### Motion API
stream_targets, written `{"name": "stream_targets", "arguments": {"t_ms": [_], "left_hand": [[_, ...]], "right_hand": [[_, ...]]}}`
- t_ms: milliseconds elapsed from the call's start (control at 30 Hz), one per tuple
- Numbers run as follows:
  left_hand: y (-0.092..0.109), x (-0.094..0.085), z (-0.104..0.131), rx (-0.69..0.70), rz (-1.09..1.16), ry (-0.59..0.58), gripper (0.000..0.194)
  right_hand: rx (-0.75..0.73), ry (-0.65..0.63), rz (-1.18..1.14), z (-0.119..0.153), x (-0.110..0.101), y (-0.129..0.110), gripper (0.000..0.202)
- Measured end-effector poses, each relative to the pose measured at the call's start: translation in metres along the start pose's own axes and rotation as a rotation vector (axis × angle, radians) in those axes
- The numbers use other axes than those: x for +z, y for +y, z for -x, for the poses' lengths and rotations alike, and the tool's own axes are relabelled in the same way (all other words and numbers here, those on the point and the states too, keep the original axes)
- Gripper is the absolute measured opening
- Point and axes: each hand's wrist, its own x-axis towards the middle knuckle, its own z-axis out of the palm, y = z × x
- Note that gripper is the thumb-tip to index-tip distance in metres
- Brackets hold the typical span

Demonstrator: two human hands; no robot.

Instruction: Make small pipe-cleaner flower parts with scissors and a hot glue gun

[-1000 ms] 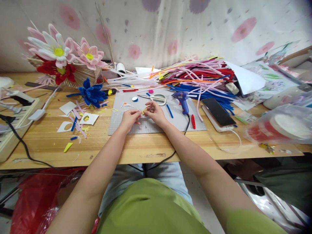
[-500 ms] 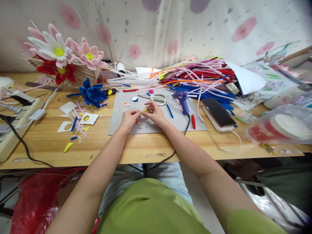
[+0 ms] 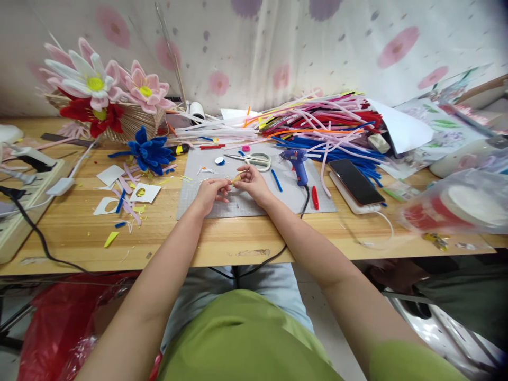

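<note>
Wooden table (image 3: 159, 248), backed by a white curtain (image 3: 254, 63) with pink and purple blooms. At the left, complete to the eye: one white flower (image 3: 81, 74), one pink flower (image 3: 146, 90) and one red flower (image 3: 107, 127), each with a yellow centre, at a woven basket; one blue flower (image 3: 146, 151), lying on the table, no yellow centre visible. In work: one small yellow piece (image 3: 237, 179), between the fingertips above the grey mat (image 3: 238, 210), seemingly unfinished and attached to no flower. Left hand (image 3: 212, 193): thumb and forefinger pinched on its left end, other fingers loosely curled. Right hand (image 3: 254, 185): thumb and forefinger narrowed on the same piece. Lying unheld: scissors (image 3: 262, 160), glue gun (image 3: 297, 164), one short blue strip (image 3: 277, 180). Cutting done, judging by paper scraps (image 3: 151, 193) with round holes. Stock apparently unused: a heap of fuzzy sticks (image 3: 317, 119), assorted colours.
</note>
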Motion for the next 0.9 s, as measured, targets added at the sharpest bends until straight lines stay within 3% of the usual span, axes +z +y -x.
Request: {"name": "stream_targets", "arguments": {"t_ms": [333, 567, 700, 900], "left_hand": [[-0.0028, -0.0001, 0.0007, 0.039, -0.073, -0.012, 0.027], [-0.0055, 0.0042, -0.0028, 0.054, -0.053, 0.121, 0.018], [-0.0075, 0.0047, -0.0061, 0.075, -0.032, 0.185, 0.015], [-0.0054, 0.0068, -0.0041, 0.081, -0.042, 0.21, 0.015]], "right_hand": [[0.094, -0.079, -0.1, 0.004, -0.0017, -0.0077, 0.049], [0.089, -0.1, -0.103, 0.0051, 0.0008, -0.0089, 0.047], [0.094, -0.046, -0.125, 0.0051, -0.0004, -0.0101, 0.044], [0.059, 0.091, -0.068, -0.0001, -0.0041, -0.0091, 0.023]]}}
